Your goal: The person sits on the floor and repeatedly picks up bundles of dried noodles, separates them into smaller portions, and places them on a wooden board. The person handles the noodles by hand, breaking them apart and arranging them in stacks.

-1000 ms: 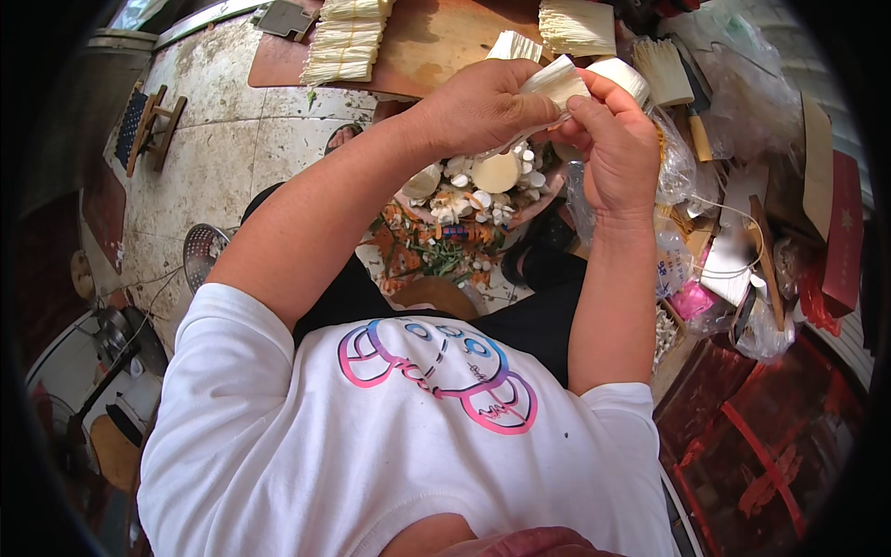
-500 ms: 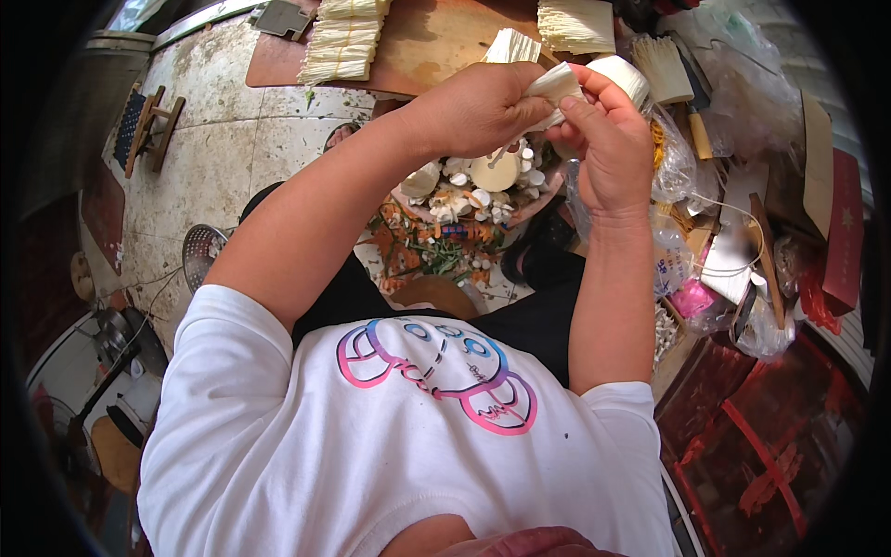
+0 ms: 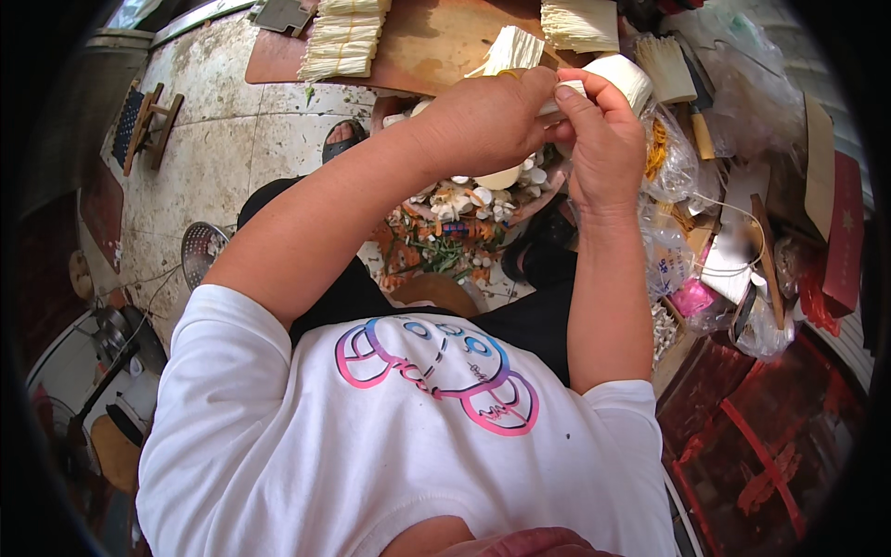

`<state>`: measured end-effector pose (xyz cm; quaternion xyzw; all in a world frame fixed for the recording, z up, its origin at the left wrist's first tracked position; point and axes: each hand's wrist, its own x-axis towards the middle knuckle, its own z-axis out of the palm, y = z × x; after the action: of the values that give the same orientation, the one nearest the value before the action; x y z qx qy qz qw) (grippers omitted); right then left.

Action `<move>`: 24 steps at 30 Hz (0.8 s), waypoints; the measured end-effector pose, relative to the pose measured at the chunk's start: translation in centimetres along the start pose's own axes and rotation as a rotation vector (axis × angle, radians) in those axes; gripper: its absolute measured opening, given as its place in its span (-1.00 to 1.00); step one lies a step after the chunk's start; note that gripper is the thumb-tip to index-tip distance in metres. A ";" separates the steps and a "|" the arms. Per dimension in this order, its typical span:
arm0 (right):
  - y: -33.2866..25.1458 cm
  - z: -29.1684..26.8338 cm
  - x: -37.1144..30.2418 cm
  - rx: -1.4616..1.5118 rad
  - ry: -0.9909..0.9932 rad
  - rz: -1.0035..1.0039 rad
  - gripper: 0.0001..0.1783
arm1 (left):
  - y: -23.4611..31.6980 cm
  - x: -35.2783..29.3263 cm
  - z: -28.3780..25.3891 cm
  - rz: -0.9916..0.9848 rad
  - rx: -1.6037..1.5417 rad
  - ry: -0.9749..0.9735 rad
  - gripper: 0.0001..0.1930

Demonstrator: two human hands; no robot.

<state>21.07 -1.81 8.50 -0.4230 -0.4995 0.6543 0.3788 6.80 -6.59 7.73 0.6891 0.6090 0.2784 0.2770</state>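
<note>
My left hand (image 3: 501,111) and my right hand (image 3: 603,130) meet above the far side of a tub, both closed around a small bunch of pale enoki mushrooms (image 3: 568,90). Most of that bunch is hidden by my fingers. A thin yellow band shows at the far edge of my left hand. Just beyond, another pale bunch (image 3: 515,51) lies on the wooden board (image 3: 436,42). A thick white bundle (image 3: 620,82) sits beside my right hand. Below my hands, the tub (image 3: 548,197) holds cut-off white mushroom ends, partly covered by my left forearm.
Tied bundles (image 3: 343,42) lie on the board's left, and another stack (image 3: 580,23) at its right. A wooden-handled knife (image 3: 700,130) rests at the right near plastic bags (image 3: 756,88) and yellow rubber bands (image 3: 657,148). A metal colander (image 3: 200,251) and small folding stool (image 3: 153,130) stand left.
My hands have closed further over the bunch, so less of it shows. My left hand has shifted slightly nearer and right, and its forearm now covers more of the tub.
</note>
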 end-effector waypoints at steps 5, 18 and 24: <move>-1.1 -0.4 -0.3 -0.129 -0.063 -0.012 -0.80 | -1.2 0.7 -2.5 -0.128 -0.555 -0.234 -0.52; -2.6 -1.4 -1.1 -0.151 -0.317 -0.039 -0.78 | -0.4 0.5 -2.3 -0.155 -0.727 -0.565 -0.72; -1.7 -0.7 -1.0 -0.050 -0.206 -0.112 -0.69 | -1.9 0.6 -0.2 0.091 -0.284 -0.107 -0.73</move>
<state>22.21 -2.15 10.20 -0.3342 -0.5749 0.6593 0.3509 5.41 -5.77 6.56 0.6838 0.5161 0.3367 0.3908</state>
